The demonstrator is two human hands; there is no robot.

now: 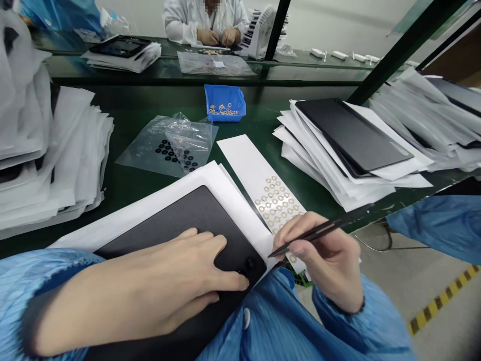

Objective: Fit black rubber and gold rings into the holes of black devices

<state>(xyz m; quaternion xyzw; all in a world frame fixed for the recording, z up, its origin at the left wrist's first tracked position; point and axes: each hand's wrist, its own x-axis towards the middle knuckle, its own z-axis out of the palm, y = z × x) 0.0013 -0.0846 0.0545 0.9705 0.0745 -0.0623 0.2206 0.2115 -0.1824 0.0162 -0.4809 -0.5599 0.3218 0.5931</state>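
Observation:
My left hand (180, 273) lies flat, fingers spread, on a dark tablet back cover (180, 218) that rests on white sheets; its thumb reaches toward the camera holes (248, 263) at the cover's near corner. My right hand (325, 255) pinches black tweezers (319, 231), whose tip points left at the cover's edge. Under that hand lies a white strip (248, 165) carrying several small gold rings (276, 200).
A plastic bag with black rings (169, 145) and a blue bin of gold rings (224, 102) sit ahead. Stacks of white sheets stand left (48, 150) and right, the right one topped by another dark cover (353, 133). Across the bench a person in white (205, 22) is working.

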